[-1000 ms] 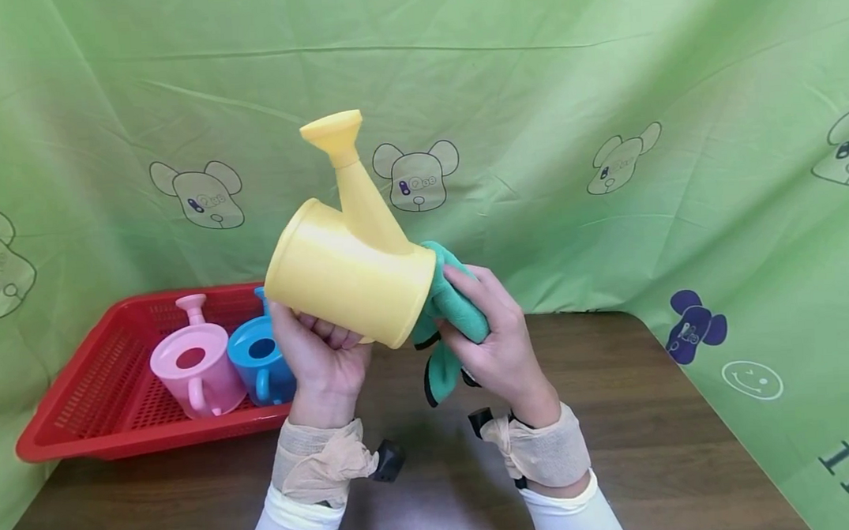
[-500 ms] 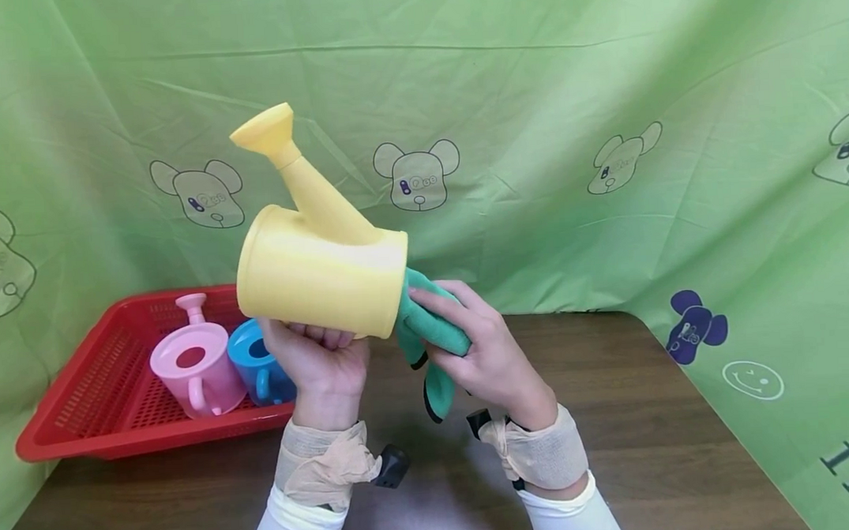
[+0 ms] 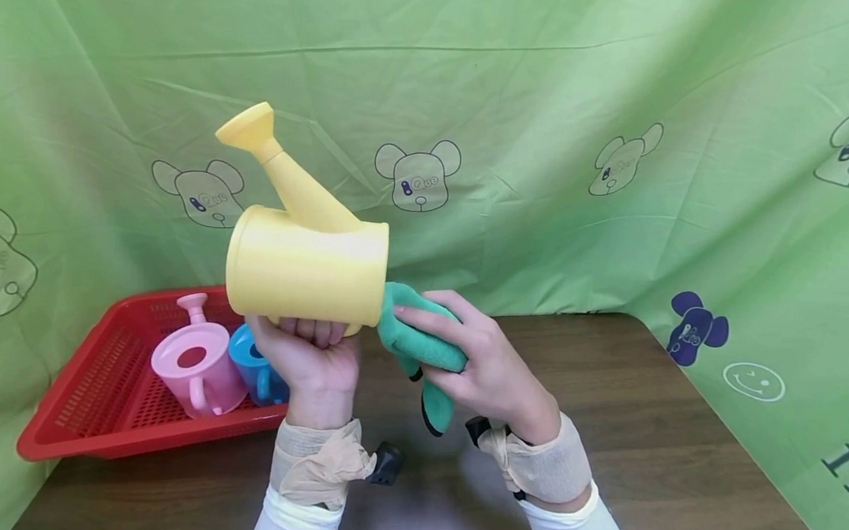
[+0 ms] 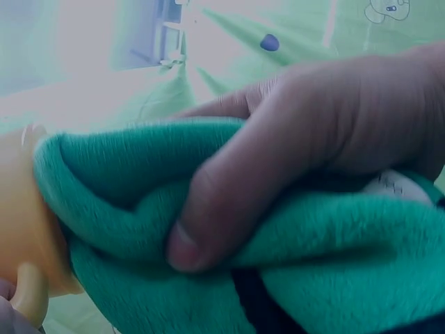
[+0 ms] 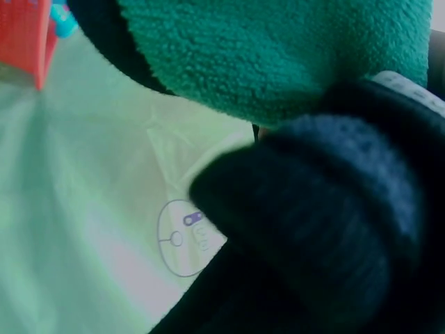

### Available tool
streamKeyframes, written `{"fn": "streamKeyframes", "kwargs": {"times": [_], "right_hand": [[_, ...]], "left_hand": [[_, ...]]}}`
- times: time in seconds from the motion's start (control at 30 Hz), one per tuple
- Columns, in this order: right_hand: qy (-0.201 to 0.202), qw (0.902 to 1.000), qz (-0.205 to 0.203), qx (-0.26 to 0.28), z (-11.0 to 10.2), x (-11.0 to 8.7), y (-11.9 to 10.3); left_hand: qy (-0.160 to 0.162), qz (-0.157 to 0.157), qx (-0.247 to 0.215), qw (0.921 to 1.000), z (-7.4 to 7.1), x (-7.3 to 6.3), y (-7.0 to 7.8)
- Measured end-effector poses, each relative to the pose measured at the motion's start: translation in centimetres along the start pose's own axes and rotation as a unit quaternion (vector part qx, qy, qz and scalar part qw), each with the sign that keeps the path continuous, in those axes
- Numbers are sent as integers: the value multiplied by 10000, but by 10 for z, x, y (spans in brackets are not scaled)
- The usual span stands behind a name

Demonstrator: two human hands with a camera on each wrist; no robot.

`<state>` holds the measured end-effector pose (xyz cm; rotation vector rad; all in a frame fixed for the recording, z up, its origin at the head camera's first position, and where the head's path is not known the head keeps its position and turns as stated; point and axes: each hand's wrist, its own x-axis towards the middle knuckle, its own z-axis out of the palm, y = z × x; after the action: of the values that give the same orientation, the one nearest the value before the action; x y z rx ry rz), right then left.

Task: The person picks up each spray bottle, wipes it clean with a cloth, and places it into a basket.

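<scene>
My left hand point(image 3: 318, 368) grips a yellow watering can point(image 3: 307, 266) from below, fingers curled at its handle side. The can is tilted on its side above the table, spout pointing up and left. My right hand point(image 3: 481, 357) holds a bunched green cloth point(image 3: 420, 336) with black edging against the can's right end, near the root of the spout. In the left wrist view the thumb presses into the folds of the cloth point(image 4: 139, 209), which touches the can's rim point(image 4: 45, 216). The right wrist view shows the cloth point(image 5: 278, 56) hanging down; dark blurred shapes hide much there.
A red perforated basket point(image 3: 89, 410) stands at the left on the wooden table point(image 3: 617, 446). Inside it are a pink watering can point(image 3: 216, 381) and a blue one point(image 3: 246, 356), partly hidden by my left hand. A green printed curtain point(image 3: 530, 78) surrounds the table.
The yellow watering can has moved left and its spout has tipped further left. My right hand and the cloth have shifted left and down along the can's right end.
</scene>
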<state>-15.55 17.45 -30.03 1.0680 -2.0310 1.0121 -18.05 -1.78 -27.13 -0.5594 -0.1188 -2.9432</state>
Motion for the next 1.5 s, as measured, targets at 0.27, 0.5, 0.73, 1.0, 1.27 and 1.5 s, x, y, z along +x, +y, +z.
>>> {"fn": "streamKeyframes", "kwargs": {"times": [0.27, 0.5, 0.73, 1.0, 1.27, 1.5], "right_hand": [[147, 9996, -223, 97, -2, 1, -6], [615, 9974, -288, 253, -4, 0, -6], [828, 9956, -238, 358, -7, -1, -3], [1096, 9927, -73, 502, -12, -3, 2], [1354, 9899, 73, 419, -18, -3, 4], [1462, 9888, 268, 154, -21, -3, 5]], "left_hand": [[76, 58, 129, 9999, 1, 1, 2], [-302, 257, 742, 9965, 4, -1, 2], [-219, 374, 1088, 9931, 6, -2, 2], [-51, 315, 1564, 9872, 5, -3, 3], [24, 334, 2101, 9771, 7, -3, 3], [-373, 744, 2914, 9530, 6, -4, 3]]}}
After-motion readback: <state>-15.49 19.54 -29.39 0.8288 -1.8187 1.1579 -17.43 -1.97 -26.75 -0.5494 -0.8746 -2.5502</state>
